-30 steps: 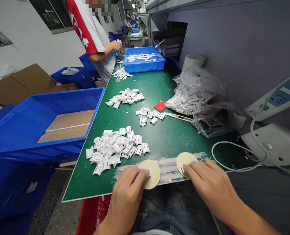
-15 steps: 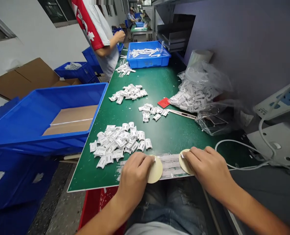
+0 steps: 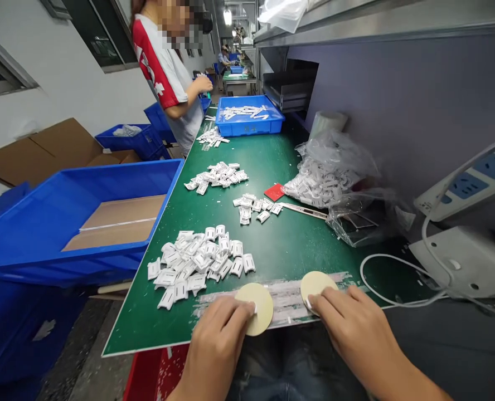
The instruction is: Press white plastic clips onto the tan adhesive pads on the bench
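At the near edge of the green table, my left hand (image 3: 220,340) pinches a small white piece over a round cream disc (image 3: 261,313). My right hand (image 3: 348,323) has its fingers closed on a small white piece at the left side of a second cream disc (image 3: 319,284). Both discs lie around a whitish, worn tape strip (image 3: 287,295). Left of the strip is a large pile of white plastic parts (image 3: 197,256). A smaller group of the parts (image 3: 245,214) lies farther back, beside a red square (image 3: 274,192).
Plastic bags of white parts (image 3: 323,175) and a white cable (image 3: 362,273) are on the right. A blue tray (image 3: 251,128) stands at the table's far end, near a person (image 3: 176,83). A large blue bin (image 3: 117,184) is at the left.
The view has tilted up, so the table appears lower. More of both discs shows, and my hands sit lower against them. The person's head has come into view.
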`<state>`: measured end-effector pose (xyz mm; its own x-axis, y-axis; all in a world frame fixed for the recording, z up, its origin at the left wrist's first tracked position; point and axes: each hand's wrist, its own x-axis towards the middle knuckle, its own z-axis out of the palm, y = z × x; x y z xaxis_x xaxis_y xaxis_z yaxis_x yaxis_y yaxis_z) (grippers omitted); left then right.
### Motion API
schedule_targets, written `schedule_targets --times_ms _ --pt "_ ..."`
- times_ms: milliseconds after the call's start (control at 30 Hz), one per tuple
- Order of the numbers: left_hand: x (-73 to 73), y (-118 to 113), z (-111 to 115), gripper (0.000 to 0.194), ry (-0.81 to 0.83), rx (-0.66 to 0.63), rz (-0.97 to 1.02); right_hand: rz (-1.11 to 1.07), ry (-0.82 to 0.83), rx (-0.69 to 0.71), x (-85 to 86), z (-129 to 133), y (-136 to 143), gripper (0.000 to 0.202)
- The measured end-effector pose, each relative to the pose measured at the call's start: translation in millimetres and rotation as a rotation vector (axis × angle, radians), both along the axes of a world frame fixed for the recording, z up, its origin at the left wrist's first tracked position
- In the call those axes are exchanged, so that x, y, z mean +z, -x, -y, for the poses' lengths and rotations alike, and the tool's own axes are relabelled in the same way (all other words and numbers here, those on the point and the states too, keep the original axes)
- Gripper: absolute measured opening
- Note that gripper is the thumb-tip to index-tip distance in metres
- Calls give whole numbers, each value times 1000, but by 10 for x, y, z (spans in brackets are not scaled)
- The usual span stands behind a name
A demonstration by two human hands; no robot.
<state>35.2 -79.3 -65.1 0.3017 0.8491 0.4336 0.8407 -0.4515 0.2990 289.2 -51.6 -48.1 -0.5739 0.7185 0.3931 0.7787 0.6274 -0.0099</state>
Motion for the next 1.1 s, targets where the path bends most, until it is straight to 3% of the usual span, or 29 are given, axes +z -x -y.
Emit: schedule_targets --times_ms 233,367,533,667,767,967,1100 --pt "4 34 16 18 -27 -20 -13 0 -27 -15 4 -2 30 30" --pt "19 26 -9 19 -12 49 -12 22 0 -15 9 -18 4 26" --pt "9 25 6 16 -4 4 -4 18 -22 -42 46 -50 2 27" --pt "38 -9 26 16 9 76 -13 85 -15 -41 44 -75 12 26" --pt "46 -38 28 15 -7 22 -2 76 -41 -35 29 -49 5 27" --pt "9 -77 0 16 -11 77 -38 91 18 -62 5 -46 -12 24" --pt "-33 -70 6 16 -71 27 -18 31 -8 -50 -11 -55 -6 27"
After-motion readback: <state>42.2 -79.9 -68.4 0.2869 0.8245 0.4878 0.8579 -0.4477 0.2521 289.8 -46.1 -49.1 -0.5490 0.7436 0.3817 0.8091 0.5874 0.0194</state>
